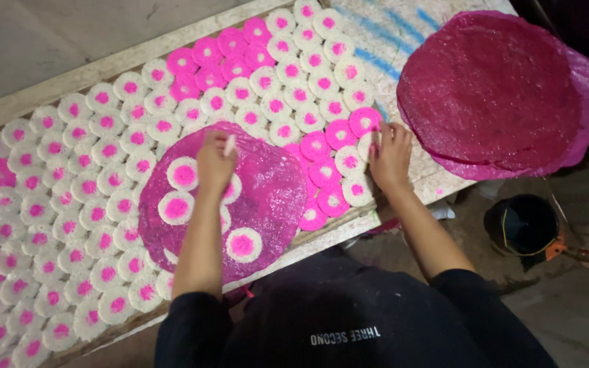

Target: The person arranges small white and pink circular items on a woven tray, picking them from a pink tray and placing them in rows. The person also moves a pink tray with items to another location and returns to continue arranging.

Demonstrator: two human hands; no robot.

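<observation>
Single head view, looking steeply down, close over the drying board [103, 68]

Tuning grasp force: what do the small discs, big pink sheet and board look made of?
Small white-and-pink discs: probably dried starchy dough, matte, slightly grainy. Large pink sheet under the left hand: thin, translucent, glistening, maybe a wet or rice-based sheet. Board: pale wood, worn, unpainted edge.

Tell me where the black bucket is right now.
In the head view, the black bucket sits on the floor at lower right, below the stack of large magenta sheets and right of the person's right forearm.
</observation>
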